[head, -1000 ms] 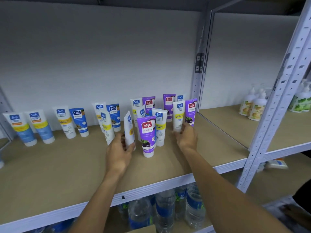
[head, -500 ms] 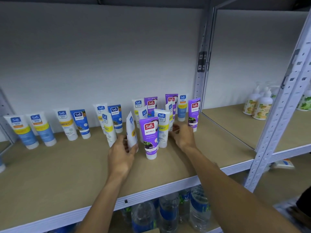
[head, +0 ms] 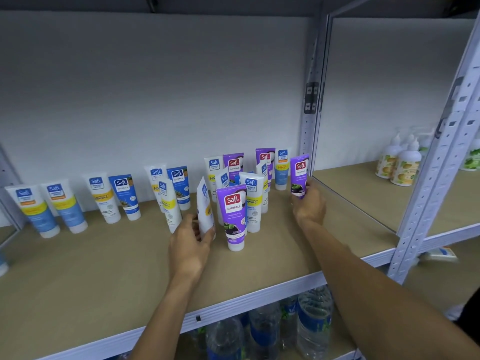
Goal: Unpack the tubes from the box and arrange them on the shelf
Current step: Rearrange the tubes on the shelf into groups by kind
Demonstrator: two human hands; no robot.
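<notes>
The left grip [head: 189, 245] pinches a tilted white tube [head: 204, 206] near the middle of the shelf [head: 78, 268]. The right grip [head: 309, 203] curls round a purple tube [head: 299, 175] by the shelf's right edge.

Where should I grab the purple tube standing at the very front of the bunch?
Pinch the front purple tube by its mid-body, coming from the front: it stands upright on its cap, that side is open, white tubes crowd behind.

Bare shelf board [head: 78, 276] along front; crowded tubes [head: 235, 203] block centre back; upright post [head: 310, 120] at right.
</notes>
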